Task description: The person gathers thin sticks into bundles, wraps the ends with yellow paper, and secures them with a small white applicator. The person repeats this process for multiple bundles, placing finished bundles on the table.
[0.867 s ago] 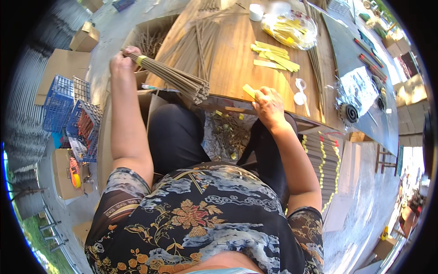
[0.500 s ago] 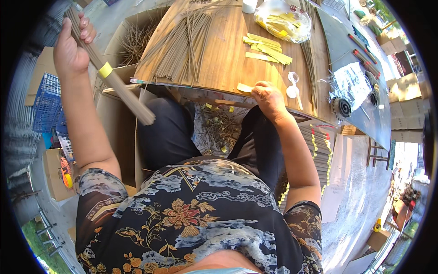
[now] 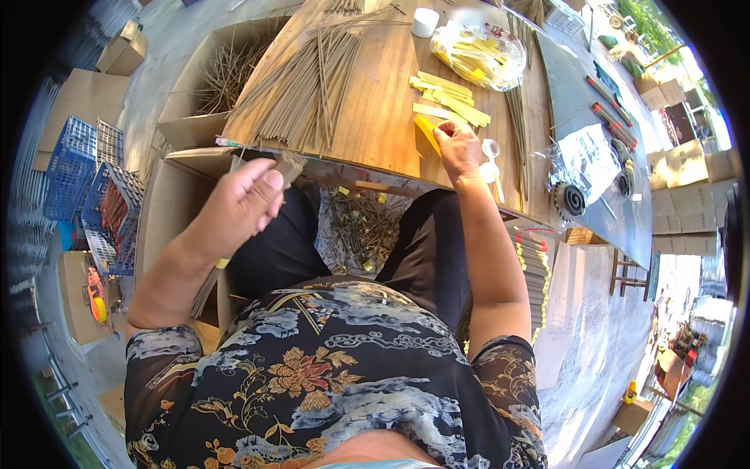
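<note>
Seated at a smooth-grained wooden table (image 3: 383, 105), a person is clasping a bundle of slender brown sticks (image 3: 290, 166) in a closed left hand (image 3: 241, 202), the bundle slanting beneath the forearm above the lap, a yellow band (image 3: 223, 263) ringing it. The right hand (image 3: 458, 148) is pinching a flat yellow strip (image 3: 426, 131) between thumb and fingers at the table's front edge. Loose sticks (image 3: 305, 94) are fanning across the wood, while more strips (image 3: 449, 100) are lying near a crinkled clear plastic bag (image 3: 508, 72).
</note>
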Motion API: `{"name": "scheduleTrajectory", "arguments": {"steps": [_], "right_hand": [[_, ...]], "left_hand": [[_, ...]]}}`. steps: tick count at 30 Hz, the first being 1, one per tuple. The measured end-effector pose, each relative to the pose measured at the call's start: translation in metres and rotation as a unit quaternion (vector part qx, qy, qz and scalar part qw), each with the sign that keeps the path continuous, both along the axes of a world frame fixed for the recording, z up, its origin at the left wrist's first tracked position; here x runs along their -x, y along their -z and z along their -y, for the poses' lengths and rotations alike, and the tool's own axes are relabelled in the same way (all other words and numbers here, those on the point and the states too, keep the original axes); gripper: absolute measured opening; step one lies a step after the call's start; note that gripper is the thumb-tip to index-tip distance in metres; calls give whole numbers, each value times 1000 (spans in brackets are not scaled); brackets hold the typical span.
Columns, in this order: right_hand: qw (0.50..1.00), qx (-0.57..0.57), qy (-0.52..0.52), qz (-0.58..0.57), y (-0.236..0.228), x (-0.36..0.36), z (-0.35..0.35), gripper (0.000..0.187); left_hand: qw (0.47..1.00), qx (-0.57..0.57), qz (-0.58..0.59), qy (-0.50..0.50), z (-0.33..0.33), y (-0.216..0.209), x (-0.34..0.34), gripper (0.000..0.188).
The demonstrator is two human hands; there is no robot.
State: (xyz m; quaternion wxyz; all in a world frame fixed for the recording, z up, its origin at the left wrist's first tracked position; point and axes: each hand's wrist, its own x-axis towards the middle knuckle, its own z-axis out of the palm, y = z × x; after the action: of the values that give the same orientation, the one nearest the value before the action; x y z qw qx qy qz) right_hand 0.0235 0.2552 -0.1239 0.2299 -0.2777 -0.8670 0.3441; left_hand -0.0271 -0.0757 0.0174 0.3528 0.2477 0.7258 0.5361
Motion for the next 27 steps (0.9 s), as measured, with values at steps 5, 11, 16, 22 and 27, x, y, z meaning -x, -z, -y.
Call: {"name": "scheduleTrajectory", "arguments": {"steps": [5,11,16,22,27], "right_hand": [[993,52,7,-109,-4,1,-7,15],[974,-201,-17,102,-2,0,1,31],[978,-164,-39,123,13,3,8,27],[977,-82,-65,188,25,20,-15,25],[980,-92,0,174,27,27,-15,32]], "left_hand": [[996,-2,76,40,2,25,-21,33],[992,-14,114,54,6,40,-31,31],[991,-6,125,38,9,41,-36,31],[989,2,145,31,12,43,-40,27],[985,-22,167,35,11,43,-37,23]]}}
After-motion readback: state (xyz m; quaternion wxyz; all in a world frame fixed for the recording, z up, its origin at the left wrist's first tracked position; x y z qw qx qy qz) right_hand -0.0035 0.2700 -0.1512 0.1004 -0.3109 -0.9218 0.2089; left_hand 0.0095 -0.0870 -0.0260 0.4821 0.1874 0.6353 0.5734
